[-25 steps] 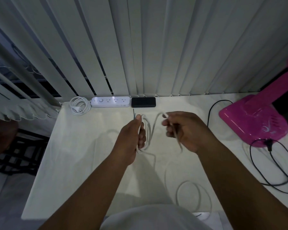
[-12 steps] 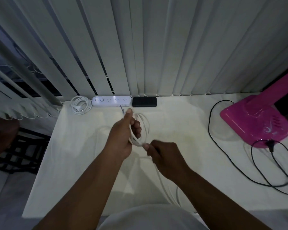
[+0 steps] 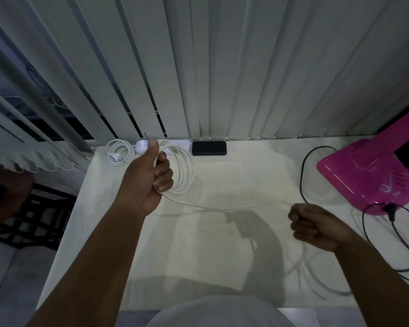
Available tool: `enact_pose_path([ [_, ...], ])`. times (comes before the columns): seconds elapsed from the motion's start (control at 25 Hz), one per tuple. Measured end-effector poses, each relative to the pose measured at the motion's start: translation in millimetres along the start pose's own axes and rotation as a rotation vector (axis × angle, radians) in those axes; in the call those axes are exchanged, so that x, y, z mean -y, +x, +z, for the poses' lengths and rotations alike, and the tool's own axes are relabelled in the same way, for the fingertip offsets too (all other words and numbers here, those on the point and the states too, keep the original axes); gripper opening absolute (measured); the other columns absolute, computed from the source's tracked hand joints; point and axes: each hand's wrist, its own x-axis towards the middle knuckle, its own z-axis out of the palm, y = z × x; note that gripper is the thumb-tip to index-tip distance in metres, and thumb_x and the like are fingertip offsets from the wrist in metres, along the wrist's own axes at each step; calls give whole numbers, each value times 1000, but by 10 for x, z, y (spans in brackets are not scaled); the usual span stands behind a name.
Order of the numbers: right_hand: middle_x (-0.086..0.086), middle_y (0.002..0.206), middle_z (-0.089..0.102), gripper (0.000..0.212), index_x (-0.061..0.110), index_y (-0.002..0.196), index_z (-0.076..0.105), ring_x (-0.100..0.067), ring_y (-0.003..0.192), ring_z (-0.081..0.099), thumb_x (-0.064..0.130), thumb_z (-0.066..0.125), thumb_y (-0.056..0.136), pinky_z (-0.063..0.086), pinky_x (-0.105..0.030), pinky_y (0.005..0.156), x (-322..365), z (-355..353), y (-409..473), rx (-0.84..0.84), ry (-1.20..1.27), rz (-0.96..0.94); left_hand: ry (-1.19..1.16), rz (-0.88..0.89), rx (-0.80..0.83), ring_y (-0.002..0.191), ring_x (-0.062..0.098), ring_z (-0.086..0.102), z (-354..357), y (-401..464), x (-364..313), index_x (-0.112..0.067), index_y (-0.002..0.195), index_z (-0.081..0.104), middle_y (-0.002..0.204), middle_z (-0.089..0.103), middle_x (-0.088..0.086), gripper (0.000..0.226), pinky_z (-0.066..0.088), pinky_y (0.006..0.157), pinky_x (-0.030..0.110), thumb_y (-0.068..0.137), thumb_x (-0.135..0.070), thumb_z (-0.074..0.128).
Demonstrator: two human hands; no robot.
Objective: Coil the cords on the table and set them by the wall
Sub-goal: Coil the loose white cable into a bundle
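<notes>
The left hand (image 3: 149,182) has its grip closed round a bundle of loops of the white cord (image 3: 184,175), thumb on top, held just above the counter (image 3: 234,175) at about eleven o'clock. The right hand (image 3: 314,228), at about four o'clock, is fisted round the same cord, which runs nearly taut between the two. Its slack tail lies in loose rings on the counter's near right edge at five o'clock

Likely risks: the taut span could tug loops out from under the thumb, so the bundle would spring open. The tail lies close to the black cord (image 3: 387,244) from the pink appliance (image 3: 368,173) at three o'clock; drawn in carelessly, it may snag that. A coiled white cord (image 3: 118,152) already sits by the blinds (image 3: 222,67) beside the power strip (image 3: 177,145) and black box (image 3: 209,148)
</notes>
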Motion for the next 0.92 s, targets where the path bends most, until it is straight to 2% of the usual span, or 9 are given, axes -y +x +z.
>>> enact_pose_path([
  [0.16,5,41,30,27,-1,83,67,-7,30,22,25,69,88,19,-18,34,479,408,130,-400,-222,-63,186,14,-57,32,7,26,177,-24,257,-15,69,50,45,32,-4,39,21,34,17,94,-45,50],
  [0.24,3,40,35,24,-3,83,71,-7,27,24,19,67,91,18,-15,34,581,743,233,-581,-286,-205,224,-4,-49,32,8,26,312,-54,412,-15,68,51,45,34,-3,38,23,34,16,94,-43,52],
  [0.32,1,41,42,21,0,80,73,-7,28,30,18,69,90,22,-13,33,614,1109,307,-646,-272,-360,250,-31,-39,32,9,26,431,-84,538,-14,67,53,46,37,-2,38,24,34,16,94,-42,53],
  [0.4,3,41,48,18,8,78,75,-8,32,37,18,68,90,29,-15,35,612,1454,347,-618,-233,-455,283,-56,-52,34,11,28,523,-106,623,-14,67,57,48,41,-2,40,25,35,18,93,-44,53],
  [0.52,3,52,61,29,28,77,77,-9,44,50,20,55,95,40,-24,46,522,1823,298,-409,-327,-558,298,-62,-123,38,12,32,583,-112,689,-14,70,63,54,46,-1,41,26,38,20,91,-48,54],
  [0.64,12,66,70,31,43,103,74,-2,53,58,19,56,97,48,-20,55,258,1961,223,-207,-595,-628,233,-85,-177,43,12,44,554,-85,645,-13,78,68,60,57,0,47,31,39,21,84,-59,58],
  [0.76,9,73,75,30,46,95,75,-5,53,65,17,70,88,51,-18,56,-17,2003,183,-214,-614,-701,159,-141,-185,44,14,51,488,-69,587,-16,65,66,57,58,1,43,40,44,22,76,-57,67],
  [0.84,4,66,73,4,36,81,73,-11,49,66,37,71,84,52,-21,54,-159,1966,178,-223,-632,-720,130,-149,-179,47,14,50,465,-66,555,-19,55,57,53,51,-1,40,41,47,22,83,-47,66],
  [0.92,5,58,65,26,25,79,66,-11,47,63,45,58,92,51,-24,52,-306,1822,182,-172,-773,-741,40,-157,-162,46,13,47,424,-58,481,-20,53,49,48,44,-3,44,42,45,21,88,-43,60],
])
